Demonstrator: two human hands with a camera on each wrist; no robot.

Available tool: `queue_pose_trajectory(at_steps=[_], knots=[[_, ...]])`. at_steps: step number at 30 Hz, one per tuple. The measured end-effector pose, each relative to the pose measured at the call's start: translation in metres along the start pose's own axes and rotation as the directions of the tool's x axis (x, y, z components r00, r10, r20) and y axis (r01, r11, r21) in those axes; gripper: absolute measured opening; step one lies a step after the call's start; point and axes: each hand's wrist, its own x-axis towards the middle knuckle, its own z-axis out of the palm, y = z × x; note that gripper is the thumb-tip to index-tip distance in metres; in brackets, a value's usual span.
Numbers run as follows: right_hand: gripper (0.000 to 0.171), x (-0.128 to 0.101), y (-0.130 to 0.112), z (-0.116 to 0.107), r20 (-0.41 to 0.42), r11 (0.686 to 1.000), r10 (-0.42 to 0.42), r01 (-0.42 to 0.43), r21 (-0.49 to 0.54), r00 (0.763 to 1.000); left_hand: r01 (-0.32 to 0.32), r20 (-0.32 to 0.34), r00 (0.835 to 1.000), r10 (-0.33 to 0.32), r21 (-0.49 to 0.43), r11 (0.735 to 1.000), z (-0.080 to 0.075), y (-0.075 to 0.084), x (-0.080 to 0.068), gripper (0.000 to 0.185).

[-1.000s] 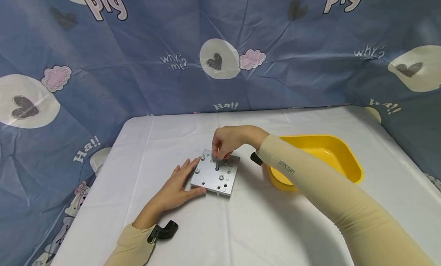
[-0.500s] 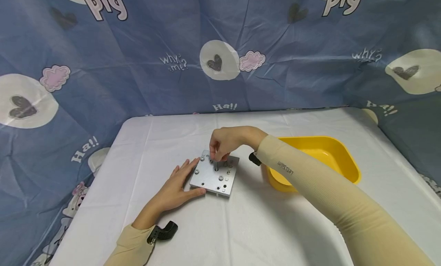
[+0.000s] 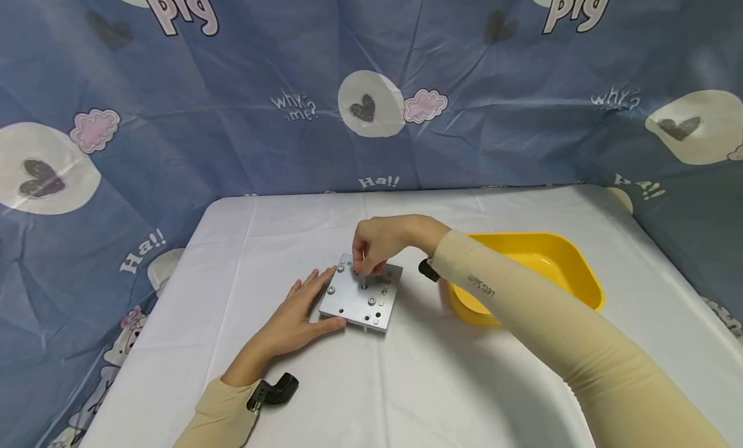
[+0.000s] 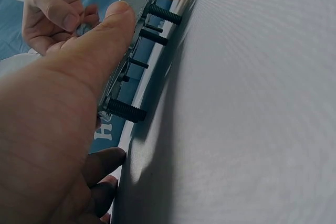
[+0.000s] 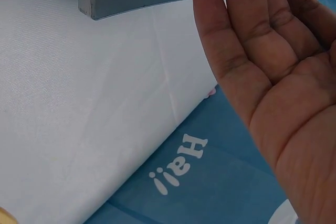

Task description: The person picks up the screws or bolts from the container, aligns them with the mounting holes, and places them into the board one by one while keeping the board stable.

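Observation:
A square silver metal plate [image 3: 354, 303] lies on the white table, with several screws and holes in its top. Threaded bolts [image 4: 126, 109] jut from its underside in the left wrist view. My left hand [image 3: 293, 322] steadies it with fingers spread, index along the left edge and thumb at the near edge. Above the plate's middle, my right hand [image 3: 377, 242] pinches the top of a short grey metal rod [image 3: 364, 282] standing at a hole. The fingers hide its upper end, so its exact kind is unclear. The right wrist view shows only the palm and lower fingers beside the plate.
A yellow tray [image 3: 592, 287] stands to the right, partly behind my right forearm. White cloth [image 3: 441, 383] covers the table. A blue printed curtain [image 3: 261, 138] hangs behind its far edge.
My right hand has shifted very slightly left and down, still pinching the metal rod over the same hole. The left hand keeps its place on the plate. The head view has tilted slightly.

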Motion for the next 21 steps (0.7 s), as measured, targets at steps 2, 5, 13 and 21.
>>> queue_pose_trajectory(at_steps=[2,5,13,21], knots=[[0.005,0.000,0.000,0.001,0.000,1.000,0.000,0.000,0.006,1.000,-0.004,-0.001,1.000,0.004,-0.002,1.000,0.000,0.001,-0.002,0.099],[0.007,0.000,-0.001,0.003,0.010,1.000,-0.013,0.013,0.019,1.000,-0.001,-0.002,1.000,0.001,0.004,1.000,0.000,0.001,-0.005,0.100],[0.011,-0.009,0.004,-0.002,-0.009,1.000,-0.013,0.013,0.022,1.000,-0.004,-0.011,1.000,0.004,0.005,1.000,0.000,0.002,-0.003,0.101],[0.012,-0.046,0.031,-0.007,-0.118,0.998,-0.061,0.062,0.003,0.991,0.004,0.003,1.000,-0.004,-0.009,1.000,-0.001,0.004,0.004,0.103]])
